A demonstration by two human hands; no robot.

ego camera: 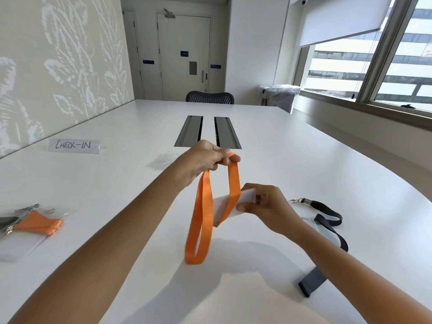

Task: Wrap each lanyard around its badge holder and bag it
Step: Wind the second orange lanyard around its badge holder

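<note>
White meeting table, head view: right hand pinches the badge holder by its right end, long axis roughly sideways. Left hand, above and beyond it, pinches the orange lanyard. The strap crosses the holder and a slack loop hangs below.

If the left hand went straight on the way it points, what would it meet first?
Probably the right cable hatch, just beyond the left hand. The hand looks raised, so it might pass above it.

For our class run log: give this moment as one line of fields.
step: wrapping | left hand: pinches orange lanyard | right hand: grips badge holder | waiting: dark lanyard on table
</note>
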